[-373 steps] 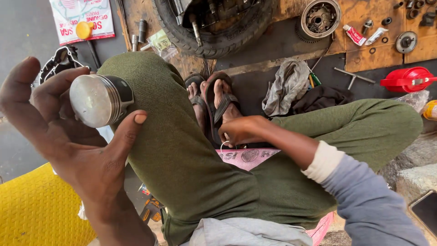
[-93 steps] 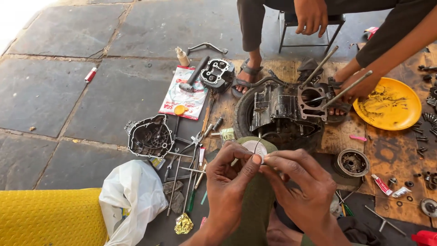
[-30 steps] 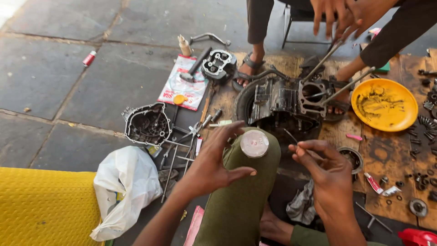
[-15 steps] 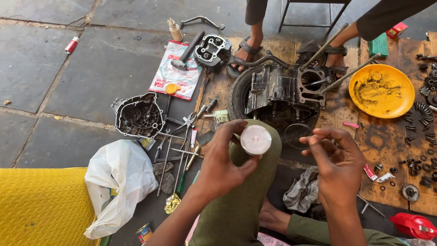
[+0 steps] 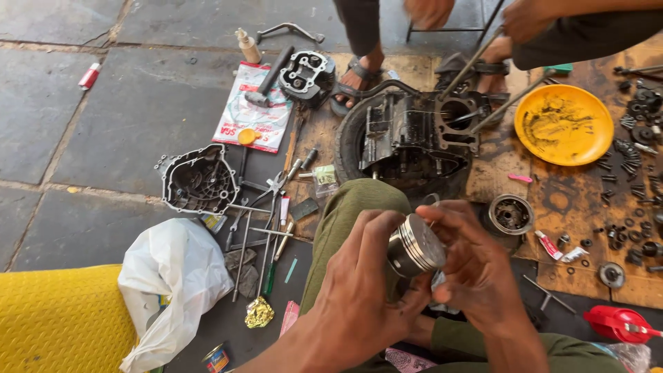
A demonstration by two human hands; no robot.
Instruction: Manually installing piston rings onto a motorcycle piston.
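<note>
A shiny metal piston (image 5: 415,246) with ring grooves sits between both my hands, above my green-trousered knee (image 5: 351,204). My left hand (image 5: 359,290) cups it from below and the left, thumb along its side. My right hand (image 5: 476,266) wraps its right side, fingers curled over the crown. Whether a thin piston ring is in my right fingers I cannot tell. Beyond the knee, an engine block (image 5: 414,138) rests inside a tyre.
Another person's hands (image 5: 525,17) and sandalled feet work at the engine's far side. A yellow plate (image 5: 564,124), bolts, a clutch cover (image 5: 198,178), cylinder head (image 5: 307,72), spanners, a white plastic bag (image 5: 173,276), a yellow cushion (image 5: 62,321) and a red funnel (image 5: 618,323) lie around.
The piston has tilted so its grooved side faces up. My right hand has come in from the right and closed on it. The view has shifted slightly.
</note>
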